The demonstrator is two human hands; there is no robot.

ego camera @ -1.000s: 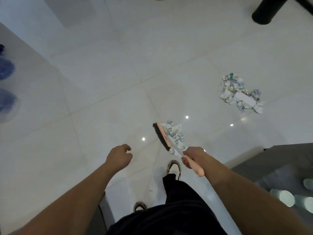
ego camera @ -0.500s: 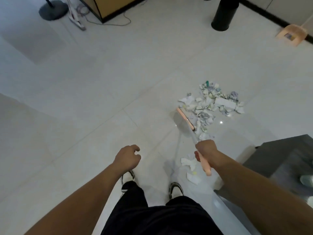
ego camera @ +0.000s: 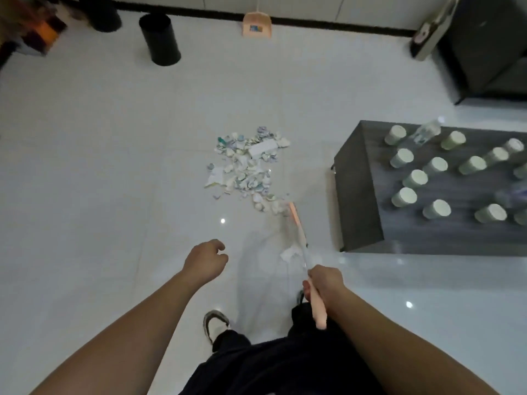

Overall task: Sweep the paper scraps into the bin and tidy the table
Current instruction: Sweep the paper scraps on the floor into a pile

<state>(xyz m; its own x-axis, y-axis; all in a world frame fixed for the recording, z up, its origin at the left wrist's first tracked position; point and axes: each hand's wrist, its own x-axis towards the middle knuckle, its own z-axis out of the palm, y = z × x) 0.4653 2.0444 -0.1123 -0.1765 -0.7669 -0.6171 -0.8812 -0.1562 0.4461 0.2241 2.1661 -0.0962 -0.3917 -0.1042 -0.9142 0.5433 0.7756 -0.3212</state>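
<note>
1. The right hand (ego camera: pixel 323 282) is wrapped tight round the pink handle of the broom (ego camera: pixel 299 238); the left hand (ego camera: pixel 205 262) hangs free beside it, fingers loosely curled, holding nothing.
2. One loose scrap (ego camera: pixel 288 254) lies on the floor (ego camera: pixel 114 166) beside the broom shaft, nearer the person than the head. I judge a forward stroke would pass over it and leave it behind.
3. The broom head rests at the near right edge of the paper scraps (ego camera: pixel 246 163), a spread heap on the floor. A hard push could scatter the light pieces rather than gather them.
4. The low table (ego camera: pixel 359 195) stands just right of the heap, its near left corner close to the broom; scraps could slip under its left edge. Many paper cups (ego camera: pixel 405 196) stand across the tabletop and a swung handle might knock the ones nearest that edge.
5. The black bin (ego camera: pixel 159 38) and pink dustpan (ego camera: pixel 256 25) stand well beyond the heap by the far wall, with open floor between.
</note>
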